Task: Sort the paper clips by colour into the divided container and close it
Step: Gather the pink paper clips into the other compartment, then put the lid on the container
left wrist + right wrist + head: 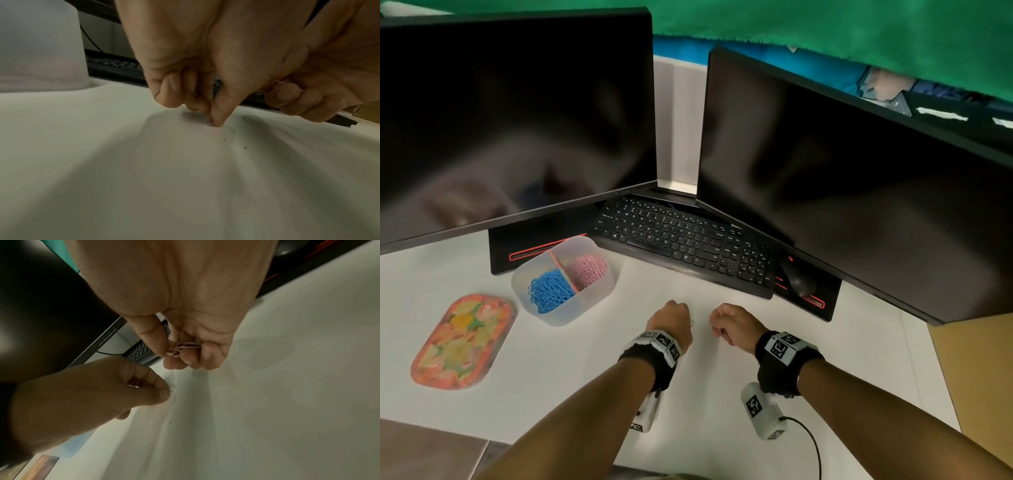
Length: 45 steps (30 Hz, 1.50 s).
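A translucent divided container (pixel 599 294) stands on the white desk, with blue paper clips (pixel 549 291) in its left half and pink paper clips (pixel 587 269) in its right half. Its colourful lid (pixel 462 342) lies flat to the left. My left hand (pixel 212 123) pinches a small pale clip (pixel 172 387) against the desk with thumb and forefinger; its colour is hard to tell. My right hand (pixel 174 353) hovers just to the right, holding a few linked pink clips (pixel 185 346) between thumb and curled fingers. In the head view both hands (pixel 674 310) (pixel 722 329) sit close together, right of the container.
Two dark monitors (pixel 517 120) (pixel 859 188) stand behind, with a black keyboard (pixel 681 243) and a mouse (pixel 798 277) under them. A cable (pixel 811 442) runs from the right wrist unit. The desk's right edge meets a brown surface (pixel 976 377).
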Motion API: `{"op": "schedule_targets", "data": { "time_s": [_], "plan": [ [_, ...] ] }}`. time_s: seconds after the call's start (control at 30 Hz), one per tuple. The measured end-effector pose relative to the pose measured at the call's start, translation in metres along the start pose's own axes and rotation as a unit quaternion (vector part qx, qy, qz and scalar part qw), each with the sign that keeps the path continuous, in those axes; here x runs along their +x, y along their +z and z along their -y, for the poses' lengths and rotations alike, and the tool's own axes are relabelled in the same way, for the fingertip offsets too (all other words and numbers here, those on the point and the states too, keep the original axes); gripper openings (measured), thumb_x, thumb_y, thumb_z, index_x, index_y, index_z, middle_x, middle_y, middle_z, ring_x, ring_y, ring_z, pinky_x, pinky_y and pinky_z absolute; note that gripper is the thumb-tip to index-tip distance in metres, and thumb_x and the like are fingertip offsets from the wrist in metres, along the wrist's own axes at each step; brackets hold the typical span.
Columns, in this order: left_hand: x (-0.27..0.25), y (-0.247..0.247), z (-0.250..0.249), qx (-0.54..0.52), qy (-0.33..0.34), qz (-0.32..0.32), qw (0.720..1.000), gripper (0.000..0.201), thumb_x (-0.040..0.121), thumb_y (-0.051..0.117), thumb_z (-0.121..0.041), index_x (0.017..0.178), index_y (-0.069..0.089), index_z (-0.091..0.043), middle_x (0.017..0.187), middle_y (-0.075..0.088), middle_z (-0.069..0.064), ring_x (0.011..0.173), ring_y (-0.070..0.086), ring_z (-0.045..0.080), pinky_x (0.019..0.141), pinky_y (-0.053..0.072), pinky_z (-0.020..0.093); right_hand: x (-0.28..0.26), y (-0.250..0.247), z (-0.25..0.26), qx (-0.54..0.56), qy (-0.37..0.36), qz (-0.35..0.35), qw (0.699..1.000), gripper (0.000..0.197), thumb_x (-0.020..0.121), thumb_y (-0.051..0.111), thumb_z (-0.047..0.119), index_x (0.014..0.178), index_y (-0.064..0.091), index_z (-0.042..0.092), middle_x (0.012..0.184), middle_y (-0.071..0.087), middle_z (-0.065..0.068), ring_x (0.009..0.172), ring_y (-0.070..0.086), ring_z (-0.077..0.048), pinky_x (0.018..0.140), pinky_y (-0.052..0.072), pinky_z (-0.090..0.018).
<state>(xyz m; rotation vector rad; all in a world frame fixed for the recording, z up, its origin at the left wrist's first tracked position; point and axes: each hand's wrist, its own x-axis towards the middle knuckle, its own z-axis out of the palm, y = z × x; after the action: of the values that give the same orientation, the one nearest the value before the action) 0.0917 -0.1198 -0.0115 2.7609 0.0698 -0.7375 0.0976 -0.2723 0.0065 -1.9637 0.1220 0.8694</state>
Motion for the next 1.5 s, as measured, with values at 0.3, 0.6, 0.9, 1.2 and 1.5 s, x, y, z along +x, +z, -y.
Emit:
{"op": "schedule_targets", "data": {
  "time_s": [0.3, 0.6, 0.9, 1.2, 1.5],
  "plan": [
    [-0.008, -0.043, 0.037, -0.378, -0.063, -0.093, 0.919, 0.011, 0.083, 0.054, -0.01, 0.083, 0.059, -0.019, 0.087, 0.064, -0.001, 0.078, 0.058, 0.018, 0.073, 0.048, 0.027, 0.014, 0.018, 0.058, 0.041, 0.014, 0.01, 0.999, 0.019, 0.094, 0.038, 0.007, 0.085, 0.053, 0.015, 0.066, 0.051, -0.003, 0.052, 0.042, -0.015, 0.047, 0.032, -0.023],
    [-0.01, -0.122, 0.116, -0.518, -0.176, -0.204, 0.812, 0.02, 0.084, 0.049, -0.002, 0.078, 0.067, -0.009, 0.06, 0.064, 0.004, 0.059, 0.061, 0.016, 0.07, 0.056, 0.023, 0.054, 0.082, 0.189, -0.019, -0.078, 0.02, 0.997, 0.025, 0.088, 0.042, -0.002, 0.077, 0.06, 0.011, 0.065, 0.06, -0.008, 0.051, 0.054, -0.018, 0.051, 0.048, -0.026],
    [-0.002, -0.132, 0.145, -0.543, -0.186, -0.185, 0.798, 0.018, 0.087, 0.05, -0.02, 0.077, 0.063, -0.014, 0.074, 0.062, 0.01, 0.081, 0.061, 0.031, 0.082, 0.051, 0.038, 0.075, 0.109, 0.222, -0.192, -0.09, -0.01, 0.977, 0.03, 0.083, 0.05, 0.006, 0.105, 0.07, 0.008, 0.107, 0.07, -0.013, 0.102, 0.064, -0.029, 0.093, 0.052, -0.037],
    [-0.045, -0.124, 0.201, -0.398, -0.154, -0.33, 0.842, 0.019, 0.085, 0.059, -0.013, 0.101, 0.062, -0.022, 0.106, 0.063, 0.002, 0.096, 0.061, 0.02, 0.09, 0.046, 0.029, 0.075, 0.102, 0.199, -0.14, -0.131, -0.051, 0.98, 0.024, 0.086, 0.052, 0.014, 0.103, 0.068, 0.02, 0.107, 0.069, -0.005, 0.102, 0.064, -0.024, 0.093, 0.052, -0.041],
    [-0.086, -0.058, 0.291, -0.094, -0.349, -0.1, 0.927, 0.106, 0.049, 0.072, -0.062, 0.135, 0.017, -0.033, 0.137, 0.029, 0.006, 0.126, 0.035, 0.034, 0.099, 0.037, 0.049, 0.074, 0.107, 0.188, -0.14, -0.101, -0.023, 0.985, 0.027, 0.095, 0.044, 0.016, 0.108, 0.067, 0.007, 0.11, 0.066, -0.013, 0.105, 0.061, -0.029, 0.095, 0.05, -0.048]
  ]
}}
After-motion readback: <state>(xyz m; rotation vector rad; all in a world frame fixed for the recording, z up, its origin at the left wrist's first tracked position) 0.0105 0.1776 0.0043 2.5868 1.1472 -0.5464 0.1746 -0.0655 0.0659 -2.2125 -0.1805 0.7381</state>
